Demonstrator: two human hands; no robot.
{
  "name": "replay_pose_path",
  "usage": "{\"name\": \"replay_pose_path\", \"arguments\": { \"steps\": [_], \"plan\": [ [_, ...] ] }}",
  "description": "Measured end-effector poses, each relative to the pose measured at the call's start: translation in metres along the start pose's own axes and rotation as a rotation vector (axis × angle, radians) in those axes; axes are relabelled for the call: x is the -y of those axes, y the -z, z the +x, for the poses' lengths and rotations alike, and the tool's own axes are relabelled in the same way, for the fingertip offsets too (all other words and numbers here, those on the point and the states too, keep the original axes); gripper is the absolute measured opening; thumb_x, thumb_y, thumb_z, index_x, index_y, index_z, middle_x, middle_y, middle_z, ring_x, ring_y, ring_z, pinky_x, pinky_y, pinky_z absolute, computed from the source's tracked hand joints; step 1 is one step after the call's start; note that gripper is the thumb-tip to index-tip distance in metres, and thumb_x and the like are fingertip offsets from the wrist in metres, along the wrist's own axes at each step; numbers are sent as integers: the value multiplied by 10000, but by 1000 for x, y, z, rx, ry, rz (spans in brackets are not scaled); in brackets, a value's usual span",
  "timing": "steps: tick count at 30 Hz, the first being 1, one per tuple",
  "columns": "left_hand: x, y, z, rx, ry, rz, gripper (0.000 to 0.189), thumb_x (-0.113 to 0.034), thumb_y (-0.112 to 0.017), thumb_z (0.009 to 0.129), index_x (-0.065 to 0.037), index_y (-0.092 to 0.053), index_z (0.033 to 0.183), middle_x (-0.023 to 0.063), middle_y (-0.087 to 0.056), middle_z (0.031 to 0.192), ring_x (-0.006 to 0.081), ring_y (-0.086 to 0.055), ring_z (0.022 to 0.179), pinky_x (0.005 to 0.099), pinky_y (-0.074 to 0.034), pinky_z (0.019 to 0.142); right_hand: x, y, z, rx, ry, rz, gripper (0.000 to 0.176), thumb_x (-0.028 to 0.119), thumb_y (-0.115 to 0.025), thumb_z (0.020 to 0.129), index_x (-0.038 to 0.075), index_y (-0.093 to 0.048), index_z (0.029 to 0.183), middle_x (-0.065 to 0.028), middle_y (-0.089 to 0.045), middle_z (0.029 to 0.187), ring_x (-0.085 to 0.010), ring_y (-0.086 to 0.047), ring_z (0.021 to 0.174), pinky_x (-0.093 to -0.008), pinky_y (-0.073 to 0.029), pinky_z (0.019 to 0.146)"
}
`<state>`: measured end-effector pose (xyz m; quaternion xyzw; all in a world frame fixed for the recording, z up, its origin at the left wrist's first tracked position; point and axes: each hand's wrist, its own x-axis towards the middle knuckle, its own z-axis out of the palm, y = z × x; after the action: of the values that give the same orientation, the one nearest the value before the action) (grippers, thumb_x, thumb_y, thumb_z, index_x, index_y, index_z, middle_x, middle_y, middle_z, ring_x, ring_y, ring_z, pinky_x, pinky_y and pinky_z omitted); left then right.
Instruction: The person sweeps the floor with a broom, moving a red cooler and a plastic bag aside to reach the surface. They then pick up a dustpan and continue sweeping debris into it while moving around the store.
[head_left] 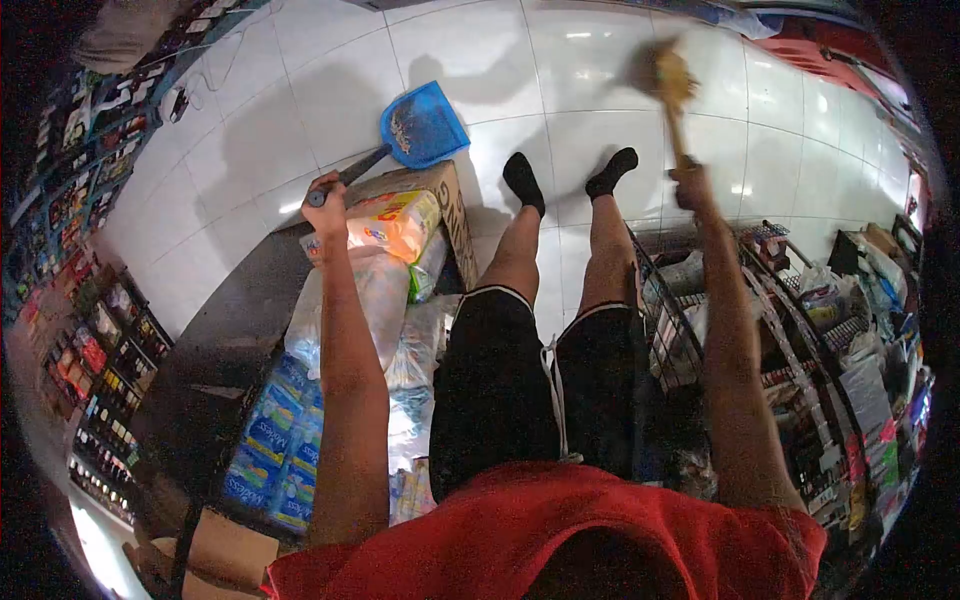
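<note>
My left hand (326,194) grips the dark handle of a blue dustpan (424,124), whose scoop hangs over the white tiled floor (600,90). My right hand (692,187) is raised and closed around the wooden handle of a broom (668,80), whose straw head is blurred above the floor. My legs, in black shorts and black socks, stand between the two arms.
A cardboard box (445,195) with wrapped packs and stacked blue packages (280,440) sits below my left arm. Shelves of small goods (90,330) line the left. Wire racks (670,330) and crowded shelves (860,330) stand on the right.
</note>
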<state>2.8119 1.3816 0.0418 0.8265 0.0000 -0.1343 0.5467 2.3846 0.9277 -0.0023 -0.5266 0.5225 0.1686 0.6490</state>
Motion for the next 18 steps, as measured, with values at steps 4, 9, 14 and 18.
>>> {"name": "replay_pose_path", "arguments": {
  "steps": [4, 9, 14, 18],
  "plan": [
    [18, 3, 6, -50, -1, -59, 177, 65, -524, 616, 5, -601, 763, 65, -605, 775, 135, -545, 694, 245, -438, 642, -5, -199, -26, 11, 563, -1084, 231, 216, -583, 682, 31, -546, 817, -176, -563, 731, -295, -551, 675, -402, -438, 622],
    [11, 8, 0, -67, -6, -20, 176, 65, -527, 607, 23, -596, 763, 81, -611, 799, 140, -551, 694, 251, -445, 626, 24, -268, -98, 107, 204, -504, 566, 181, -584, 710, 73, -356, 1217, -294, -534, 921, -422, -501, 911, -425, -433, 744],
    [16, 18, 0, -103, -10, -55, 193, 63, -536, 615, 38, -602, 794, 95, -609, 808, 128, -533, 671, 250, -432, 602, 30, -208, -192, 92, 268, -541, 715, 193, -557, 773, 124, -120, 1335, -274, -552, 916, -422, -554, 817, -443, -447, 715],
    [15, 38, -8, -131, 70, -146, 205, 36, -549, 642, 50, -584, 844, 78, -583, 795, 125, -504, 637, 247, -414, 584, 44, -184, -231, 104, 149, -318, 607, 103, -581, 765, 26, -270, 1281, -150, -552, 982, -266, -563, 842, -327, -441, 738]
  ]
}}
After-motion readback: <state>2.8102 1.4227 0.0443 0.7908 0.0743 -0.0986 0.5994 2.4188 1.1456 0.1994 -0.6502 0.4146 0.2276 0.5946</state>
